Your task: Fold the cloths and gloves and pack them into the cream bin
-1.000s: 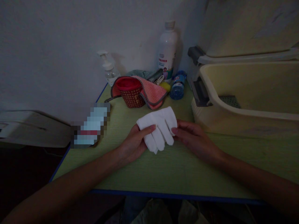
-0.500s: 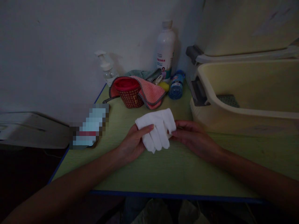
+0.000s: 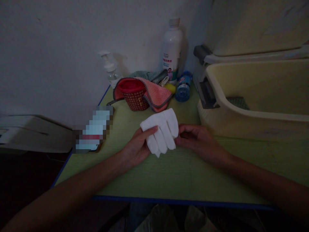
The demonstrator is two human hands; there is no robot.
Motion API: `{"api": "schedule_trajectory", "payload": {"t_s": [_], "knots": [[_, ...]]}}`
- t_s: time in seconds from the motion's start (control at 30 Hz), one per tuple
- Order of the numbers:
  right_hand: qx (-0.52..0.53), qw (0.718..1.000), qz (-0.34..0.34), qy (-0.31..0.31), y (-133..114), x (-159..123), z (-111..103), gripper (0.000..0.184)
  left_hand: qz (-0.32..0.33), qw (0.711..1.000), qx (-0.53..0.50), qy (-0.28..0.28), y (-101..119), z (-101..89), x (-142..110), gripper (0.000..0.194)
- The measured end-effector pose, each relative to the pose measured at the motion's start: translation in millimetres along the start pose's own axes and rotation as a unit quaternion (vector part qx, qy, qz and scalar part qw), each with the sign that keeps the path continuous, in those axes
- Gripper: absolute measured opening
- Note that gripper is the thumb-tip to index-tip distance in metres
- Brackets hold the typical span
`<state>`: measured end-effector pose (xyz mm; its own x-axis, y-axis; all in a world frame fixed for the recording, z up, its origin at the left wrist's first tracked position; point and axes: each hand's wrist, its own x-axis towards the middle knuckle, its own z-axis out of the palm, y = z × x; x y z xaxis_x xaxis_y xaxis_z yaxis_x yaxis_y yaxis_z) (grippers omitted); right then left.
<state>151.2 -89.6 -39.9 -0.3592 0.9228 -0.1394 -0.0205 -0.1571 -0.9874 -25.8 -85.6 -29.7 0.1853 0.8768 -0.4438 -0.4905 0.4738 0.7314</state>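
A white cloth glove [image 3: 161,133], folded over, is held above the table with its fingers pointing down. My left hand [image 3: 137,146] grips its left side, thumb across the front and the other fingers behind it. At the glove's right edge is my right hand [image 3: 196,140], thumb and fingertips closed together on the fabric there. Part of those fingertips is hidden behind the cloth.
On the green table [image 3: 169,180] lie a blurred phone [image 3: 95,129] and a pink cloth [image 3: 158,93] around a red-brown patterned container [image 3: 136,100]. Behind stand a pump bottle [image 3: 112,69], a white bottle [image 3: 172,48] and a blue bottle [image 3: 183,88]. An open cream bin [image 3: 217,122] stands right.
The glove's upper right part has shifted slightly left and its folded edge has been smoothed at the right. My right fingers have moved a little along that edge; my left hand keeps its hold.
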Motion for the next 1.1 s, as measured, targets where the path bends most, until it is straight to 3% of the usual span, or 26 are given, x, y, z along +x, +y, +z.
{"api": "schedule_trajectory", "payload": {"t_s": [0.23,0.43,0.63,0.8,0.97,1.1], "knots": [[0.003,1.000,-0.011,0.029,-1,-1,2,0.024,0.002,1.000,0.005,0.016,1,1.0,-1,0.022],[0.079,0.997,-0.002,0.015,4,-1,3,0.030,0.036,0.998,0.033,-0.025,-6,-2.4,0,0.030],[0.077,0.994,-0.042,0.067,-8,-3,2,0.038,0.030,0.996,0.069,-0.057,-7,-1.4,-3,0.033],[-0.024,0.998,-0.050,0.039,-18,-6,0,0.033,0.022,0.988,0.131,-0.074,-10,-3.4,-8,0.029],[-0.054,0.998,-0.005,-0.031,-14,-7,-2,0.029,0.106,0.960,0.253,-0.059,-4,-3.9,-10,0.023],[-0.073,0.993,0.031,-0.082,-11,-7,-1,0.031,0.116,0.936,0.325,-0.072,3,-0.4,-12,0.022]]}}
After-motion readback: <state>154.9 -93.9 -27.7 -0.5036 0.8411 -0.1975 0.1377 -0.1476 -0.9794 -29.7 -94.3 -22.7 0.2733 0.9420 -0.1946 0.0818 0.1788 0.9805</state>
